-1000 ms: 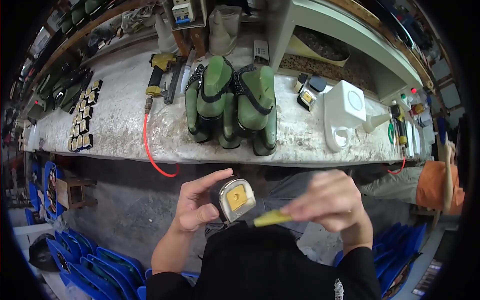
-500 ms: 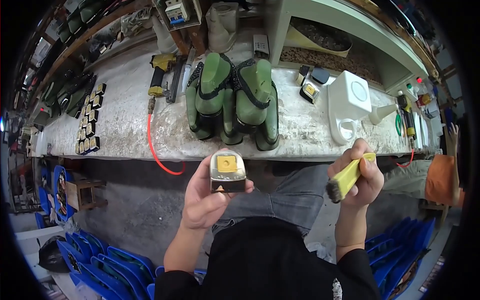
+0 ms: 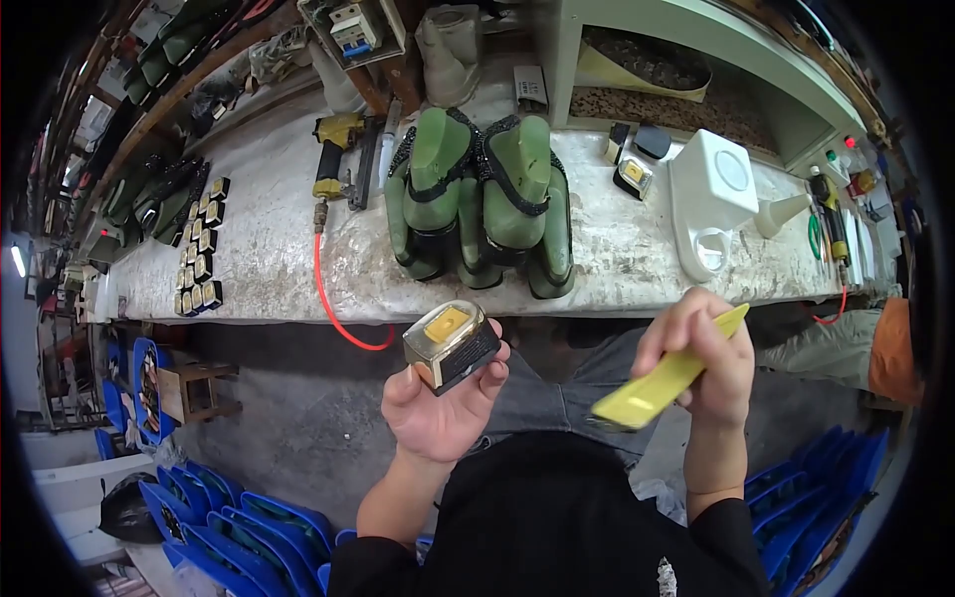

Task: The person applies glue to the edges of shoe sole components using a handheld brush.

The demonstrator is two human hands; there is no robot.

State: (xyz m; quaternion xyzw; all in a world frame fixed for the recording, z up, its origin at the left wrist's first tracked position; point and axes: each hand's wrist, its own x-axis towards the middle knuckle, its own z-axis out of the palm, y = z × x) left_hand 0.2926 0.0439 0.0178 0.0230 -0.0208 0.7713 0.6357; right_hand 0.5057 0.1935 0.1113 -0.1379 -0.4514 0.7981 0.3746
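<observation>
My left hand (image 3: 445, 413) grips a shoe heel (image 3: 451, 343), a block with a clear, shiny rim, a yellow square on its top face and a dark side. The heel is tilted, held by thumb and fingers in front of the bench edge. On the right, my right hand (image 3: 711, 363) is closed round a flat yellow brush (image 3: 662, 388). Its broad end points down and left, and the bristles are mostly hidden. Heel and brush are apart. Beyond my hands, green shoe lasts (image 3: 477, 204) with dark straps stand on the bench.
The bench (image 3: 269, 264) holds rows of similar heels (image 3: 202, 244), a nail gun (image 3: 331, 159) with a red hose (image 3: 323, 289), a white plastic container (image 3: 711, 189) and another heel (image 3: 634, 174). Blue trays (image 3: 239, 527) stand low on both sides. Another person's orange garment (image 3: 892, 348) shows at right.
My left hand has turned the heel, so its dark side now faces right. My right hand has swung the brush, showing its broad yellow face. The whole view has shifted slightly.
</observation>
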